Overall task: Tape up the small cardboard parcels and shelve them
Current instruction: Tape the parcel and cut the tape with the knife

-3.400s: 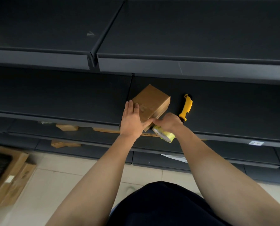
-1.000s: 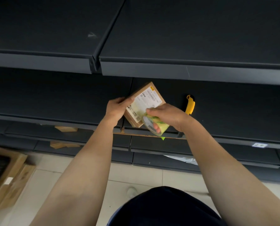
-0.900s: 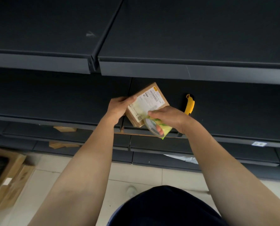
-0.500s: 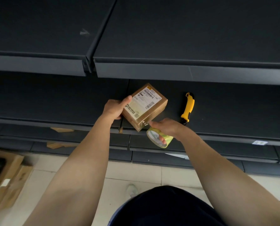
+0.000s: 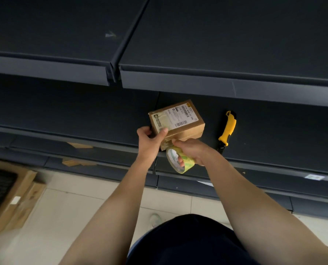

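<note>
- Dim scene; the dark shelves (image 5: 216, 44) swallow most detail.
- The pale floor (image 5: 82, 203) is brightest and softly lit.
- Bottom-left boxes (image 5: 16, 197) look blurred; shelf edges bow from the wide lens.

The dark shelf (image 5: 82, 115) bears 1 labelled cardboard parcel (image 5: 180, 121) and 1 yellow knife (image 5: 228, 129) beside it.

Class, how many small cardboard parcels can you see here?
1: the parcel is at the front edge of the middle shelf, gripped by the left hand. Others may lie hidden.
</note>
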Tool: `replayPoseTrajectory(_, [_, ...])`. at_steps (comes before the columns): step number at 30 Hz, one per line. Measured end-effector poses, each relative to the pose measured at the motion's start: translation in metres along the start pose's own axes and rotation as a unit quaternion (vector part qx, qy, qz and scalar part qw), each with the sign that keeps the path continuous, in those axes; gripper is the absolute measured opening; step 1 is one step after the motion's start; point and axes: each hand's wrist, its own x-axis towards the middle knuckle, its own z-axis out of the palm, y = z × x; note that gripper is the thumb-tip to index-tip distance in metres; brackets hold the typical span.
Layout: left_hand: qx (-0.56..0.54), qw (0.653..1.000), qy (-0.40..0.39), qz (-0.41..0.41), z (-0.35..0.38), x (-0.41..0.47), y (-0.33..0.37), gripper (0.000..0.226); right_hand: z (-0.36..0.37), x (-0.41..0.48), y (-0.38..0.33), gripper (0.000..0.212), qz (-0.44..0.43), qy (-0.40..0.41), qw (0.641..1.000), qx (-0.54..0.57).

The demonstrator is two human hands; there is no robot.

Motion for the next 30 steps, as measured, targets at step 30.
replayPoseTrajectory(30, [0.008, 0.987, 0.046, -0.154, 0.014, -0.018, 0.011, 0.025, 0.016, 0.002, -0.025, 0.042, -0.065, 0.211, 0.974, -0.055])
